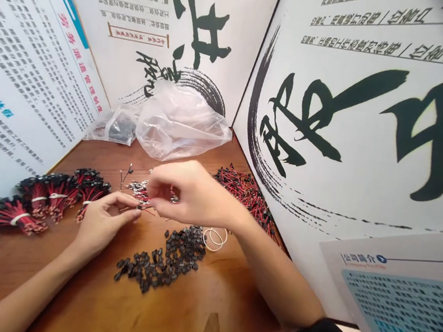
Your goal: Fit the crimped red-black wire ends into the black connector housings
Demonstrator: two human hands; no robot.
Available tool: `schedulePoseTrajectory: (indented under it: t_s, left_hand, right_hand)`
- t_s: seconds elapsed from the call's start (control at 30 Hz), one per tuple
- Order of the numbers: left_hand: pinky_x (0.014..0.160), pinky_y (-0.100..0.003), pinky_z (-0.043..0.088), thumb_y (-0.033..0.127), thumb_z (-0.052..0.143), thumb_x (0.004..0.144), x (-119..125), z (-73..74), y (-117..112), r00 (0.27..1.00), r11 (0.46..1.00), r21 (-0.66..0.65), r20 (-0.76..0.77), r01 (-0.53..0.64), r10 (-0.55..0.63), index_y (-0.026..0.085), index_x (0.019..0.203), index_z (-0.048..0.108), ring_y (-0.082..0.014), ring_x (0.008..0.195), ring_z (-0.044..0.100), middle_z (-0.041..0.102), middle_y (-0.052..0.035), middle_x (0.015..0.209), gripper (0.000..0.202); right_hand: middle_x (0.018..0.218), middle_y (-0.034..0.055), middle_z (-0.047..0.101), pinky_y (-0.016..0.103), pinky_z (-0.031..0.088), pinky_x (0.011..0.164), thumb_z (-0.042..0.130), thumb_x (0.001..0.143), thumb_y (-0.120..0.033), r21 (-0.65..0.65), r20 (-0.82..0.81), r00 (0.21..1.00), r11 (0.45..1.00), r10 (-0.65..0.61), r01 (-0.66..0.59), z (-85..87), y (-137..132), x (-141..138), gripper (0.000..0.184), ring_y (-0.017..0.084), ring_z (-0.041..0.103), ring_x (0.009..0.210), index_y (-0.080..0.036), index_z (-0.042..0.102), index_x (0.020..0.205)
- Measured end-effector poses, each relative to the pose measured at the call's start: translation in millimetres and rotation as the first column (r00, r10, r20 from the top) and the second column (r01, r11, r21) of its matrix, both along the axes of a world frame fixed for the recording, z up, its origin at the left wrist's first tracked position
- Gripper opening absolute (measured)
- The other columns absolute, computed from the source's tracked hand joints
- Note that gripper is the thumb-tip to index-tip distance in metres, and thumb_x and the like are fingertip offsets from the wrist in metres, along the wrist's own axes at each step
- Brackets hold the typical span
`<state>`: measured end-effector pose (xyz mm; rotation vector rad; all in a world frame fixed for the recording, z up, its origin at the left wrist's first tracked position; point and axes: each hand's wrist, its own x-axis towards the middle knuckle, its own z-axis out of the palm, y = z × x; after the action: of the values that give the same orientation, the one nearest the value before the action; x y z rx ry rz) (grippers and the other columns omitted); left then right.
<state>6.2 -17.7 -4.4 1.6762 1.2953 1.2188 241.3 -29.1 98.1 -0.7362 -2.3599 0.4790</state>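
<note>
My left hand (100, 222) pinches a small black connector (139, 207) between thumb and forefinger; a thin wire runs from it to the right. Just right of it, my right hand (191, 192) is raised with its fingers curled together, slightly blurred, and what its fingertips hold, if anything, is hidden. Under and behind the hands lies a heap of loose red and black wires with pale metal tips (137, 188). A spread of small black plastic housings (172, 256) lies on the table nearer to me, with white rubber bands (215, 239) beside it.
Banded bundles of red-black wires with black ends (22, 216) lie at the left. A pile of loose wires (242, 192) rests against the right panel (321, 197). Clear plastic bags (182, 125) sit at the back of the wooden table (174, 314), enclosed by printed panels.
</note>
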Motion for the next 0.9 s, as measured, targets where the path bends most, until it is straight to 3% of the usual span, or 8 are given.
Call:
schedulePoseTrajectory:
  t_s: [0.07, 0.1, 0.2, 0.3, 0.67, 0.83, 0.9]
  left_hand:
    - [0.063, -0.028, 0.058, 0.033, 0.085, 0.062, -1.3, -4.1, -0.9, 1.0, 0.999, -0.05, 0.018, 0.002, -0.001, 0.015, 0.073, 0.069, -0.0207, 0.073, 0.068, 0.073, -0.009, 0.082, 0.026]
    - [0.063, -0.028, 0.058, 0.032, 0.085, 0.061, -1.1, -4.9, -1.6, 0.999, 0.998, -0.065, 0.039, 0.01, -0.007, 0.014, 0.073, 0.069, -0.0212, 0.075, 0.068, 0.073, -0.0095, 0.083, 0.027]
    - [0.06, -0.028, 0.058, 0.032, 0.085, 0.062, 0.8, -4.0, -4.2, 0.996, 0.996, -0.076, 0.086, 0.042, -0.035, 0.014, 0.073, 0.069, -0.0211, 0.073, 0.068, 0.072, -0.0097, 0.082, 0.027]
    - [0.057, -0.027, 0.057, 0.032, 0.085, 0.063, 2.5, -2.7, -5.5, 0.992, 0.995, -0.075, 0.111, 0.069, -0.061, 0.014, 0.072, 0.068, -0.0204, 0.07, 0.068, 0.072, -0.0092, 0.08, 0.027]
    - [0.06, -0.025, 0.056, 0.027, 0.08, 0.066, 2.8, 1.7, -10.0, 0.998, 0.993, -0.107, 0.03, 0.051, -0.048, 0.014, 0.075, 0.071, -0.0169, 0.063, 0.066, 0.073, -0.0058, 0.075, 0.018]
    - [0.062, -0.024, 0.054, 0.028, 0.078, 0.069, 3.5, 1.5, -11.5, 0.997, 0.99, -0.123, 0.014, 0.071, -0.069, 0.015, 0.076, 0.069, -0.0158, 0.066, 0.065, 0.071, -0.0043, 0.076, 0.017]
    - [0.063, -0.024, 0.053, 0.029, 0.076, 0.072, 2.2, -0.3, -9.8, 0.996, 0.988, -0.121, -0.011, 0.091, -0.093, 0.016, 0.074, 0.067, -0.0154, 0.067, 0.064, 0.07, -0.0036, 0.076, 0.016]
  right_hand:
    - [0.082, 0.0051, 0.062, 0.028, 0.041, 0.065, 0.055, 0.085, -0.011, 0.103, 0.2, 0.974, 0.99, -0.111, 0.092, -19.6, 20.3, -13.7, 0.008, 0.016, 0.055, 0.076, -0.015, 0.061, 0.081]
    - [0.085, 0.0064, 0.064, 0.028, 0.04, 0.065, 0.056, 0.085, -0.012, 0.108, 0.262, 0.961, 0.993, -0.082, 0.056, -29.8, 27.2, -19.8, 0.007, 0.017, 0.056, 0.079, -0.015, 0.063, 0.082]
    - [0.084, 0.0056, 0.068, 0.027, 0.037, 0.063, 0.057, 0.087, -0.015, 0.051, 0.318, 0.948, 0.999, -0.023, 0.007, -53.2, 35.2, -32.3, 0.009, 0.016, 0.058, 0.076, -0.016, 0.065, 0.082]
    - [0.085, 0.0048, 0.071, 0.027, 0.033, 0.06, 0.057, 0.088, -0.017, 0.008, 0.324, 0.945, 0.999, -0.045, 0.045, -62.4, 33.2, -36.5, 0.01, 0.016, 0.06, 0.073, -0.017, 0.066, 0.084]
    - [0.078, 0.0044, 0.068, 0.028, 0.021, 0.054, 0.054, 0.092, -0.027, 0.01, 0.492, 0.858, 0.986, -0.15, 0.166, -56.6, 30.2, -36.3, 0.018, 0.015, 0.055, 0.065, -0.019, 0.067, 0.081]
    - [0.075, 0.004, 0.066, 0.028, 0.022, 0.053, 0.055, 0.092, -0.027, -0.065, 0.625, 0.775, 0.983, -0.094, 0.172, -34.1, 29.6, -19.7, 0.02, 0.015, 0.053, 0.064, -0.019, 0.066, 0.078]
    - [0.076, 0.0045, 0.066, 0.028, 0.023, 0.052, 0.054, 0.09, -0.023, -0.028, 0.661, 0.732, 0.969, -0.167, 0.247, -21.9, 29.5, -0.1, 0.017, 0.015, 0.053, 0.064, -0.019, 0.066, 0.078]
